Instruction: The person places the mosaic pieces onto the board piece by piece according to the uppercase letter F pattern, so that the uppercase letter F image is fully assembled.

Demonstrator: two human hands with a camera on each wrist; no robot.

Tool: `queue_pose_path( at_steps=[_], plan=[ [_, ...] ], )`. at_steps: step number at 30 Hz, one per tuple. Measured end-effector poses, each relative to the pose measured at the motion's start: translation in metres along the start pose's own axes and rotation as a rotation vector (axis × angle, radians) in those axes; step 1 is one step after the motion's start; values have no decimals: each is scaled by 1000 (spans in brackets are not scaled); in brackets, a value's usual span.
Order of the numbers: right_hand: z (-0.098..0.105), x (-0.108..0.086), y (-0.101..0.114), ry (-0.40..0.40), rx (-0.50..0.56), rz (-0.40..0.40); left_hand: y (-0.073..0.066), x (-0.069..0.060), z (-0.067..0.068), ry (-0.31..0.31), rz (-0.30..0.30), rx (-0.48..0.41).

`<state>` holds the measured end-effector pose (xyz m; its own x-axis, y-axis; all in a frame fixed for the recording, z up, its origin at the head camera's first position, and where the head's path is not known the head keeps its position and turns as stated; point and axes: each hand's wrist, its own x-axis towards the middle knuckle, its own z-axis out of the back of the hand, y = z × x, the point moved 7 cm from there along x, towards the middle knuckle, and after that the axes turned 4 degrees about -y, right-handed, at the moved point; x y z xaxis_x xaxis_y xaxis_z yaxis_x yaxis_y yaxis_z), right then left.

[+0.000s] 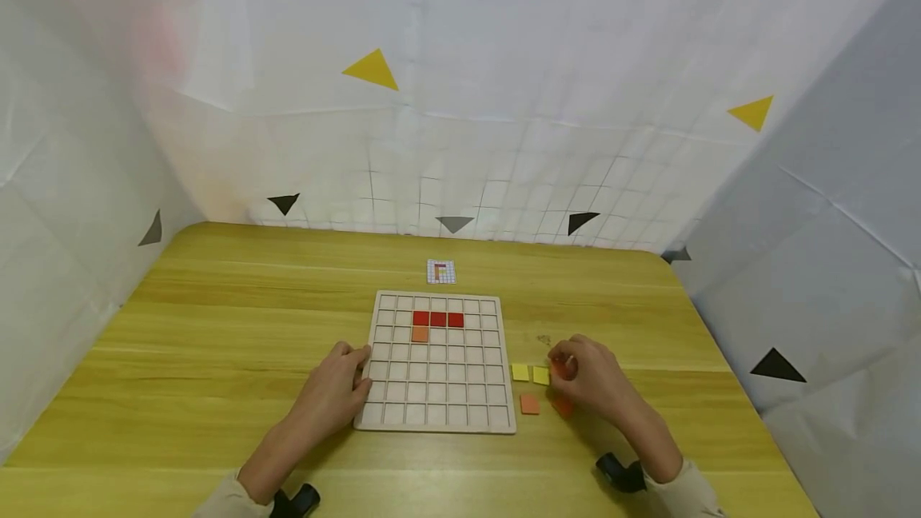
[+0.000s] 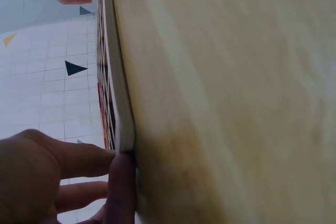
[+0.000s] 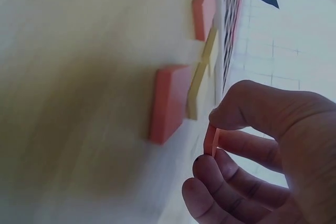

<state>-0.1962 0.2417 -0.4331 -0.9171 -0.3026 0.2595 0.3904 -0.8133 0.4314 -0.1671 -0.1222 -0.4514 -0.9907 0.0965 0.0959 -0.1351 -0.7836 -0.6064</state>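
Observation:
A wooden grid board (image 1: 436, 428) lies flat, with three red tiles (image 1: 438, 319) in a row and one orange tile (image 1: 420, 334) under the leftmost. My left hand (image 1: 334, 382) holds the board's left edge between thumb and fingers; the left wrist view shows the thumb (image 2: 122, 182) against the rim. Right of the board, my right hand (image 1: 593, 374) pinches a small orange tile (image 3: 211, 140) between thumb and fingertips, raised off the table. Beneath and beside that hand lie two yellow tiles (image 1: 520, 372) and two more orange tiles (image 1: 529, 404), one partly covered by the hand in the head view.
Behind the board lies a small pattern card (image 1: 441, 272) with a coloured figure on a grid. The wooden table (image 1: 216, 326) is enclosed by white sheets (image 1: 460, 142) bearing triangles. Black wrist devices (image 1: 620, 473) sit by both sleeves.

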Motion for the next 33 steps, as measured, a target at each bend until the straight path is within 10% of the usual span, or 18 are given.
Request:
queue_pose_path(
  at_steps=[33],
  plan=[
    [-19,24,59,37,91,137,3,1,-1,6,18,-4]
  ],
)
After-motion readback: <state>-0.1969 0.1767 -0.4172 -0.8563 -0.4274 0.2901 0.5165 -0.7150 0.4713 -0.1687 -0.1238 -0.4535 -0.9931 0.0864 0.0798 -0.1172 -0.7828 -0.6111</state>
